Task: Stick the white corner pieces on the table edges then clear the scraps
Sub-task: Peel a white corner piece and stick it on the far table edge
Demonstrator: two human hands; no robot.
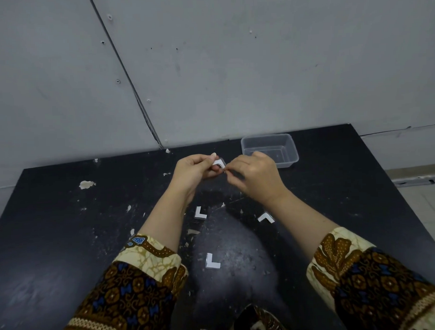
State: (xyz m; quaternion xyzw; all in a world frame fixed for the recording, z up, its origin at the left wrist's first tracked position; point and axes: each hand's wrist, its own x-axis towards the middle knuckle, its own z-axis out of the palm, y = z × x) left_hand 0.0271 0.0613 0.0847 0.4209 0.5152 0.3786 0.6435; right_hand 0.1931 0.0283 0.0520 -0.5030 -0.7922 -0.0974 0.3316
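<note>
My left hand (195,169) holds a white L-shaped corner piece (218,162) up above the black table (66,232). My right hand (257,174) pinches at that piece's right edge with thumb and fingertips; what it pinches is too small to tell. Three more white corner pieces lie flat on the table below my hands: one under my left wrist (200,213), one under my right forearm (265,217), one nearer to me (212,261).
A clear plastic container (270,149) stands at the table's back edge, just behind my right hand, against the grey wall. The tabletop is scuffed with white chips and flecks. The table's right edge drops to a tiled floor (425,204).
</note>
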